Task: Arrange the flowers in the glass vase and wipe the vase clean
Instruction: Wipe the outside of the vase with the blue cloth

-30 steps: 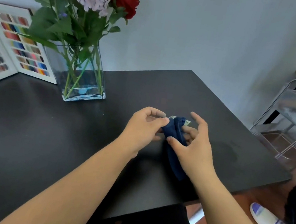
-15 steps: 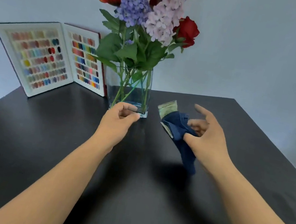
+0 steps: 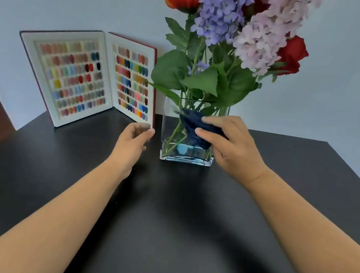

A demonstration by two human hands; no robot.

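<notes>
A square glass vase [image 3: 168,134] stands at the back middle of the black table [image 3: 160,227]. It holds a bunch of flowers [image 3: 234,27]: orange, purple, lilac and red blooms with green leaves and stems. My right hand [image 3: 231,147] grips a dark blue cloth [image 3: 192,121] and presses it against the vase's front face. My left hand [image 3: 133,143] hovers just left of the vase with loosely curled fingers, holding nothing and not touching the glass.
An open book of coloured nail samples [image 3: 89,77] stands upright against the wall, left of the vase. A pale wall runs behind the table. The table's right edge slopes away at the far right.
My right hand carried the blue cloth forward from above the table onto the vase's front. My left hand let go of the cloth and moved up beside the vase. The view swung towards the vase.
</notes>
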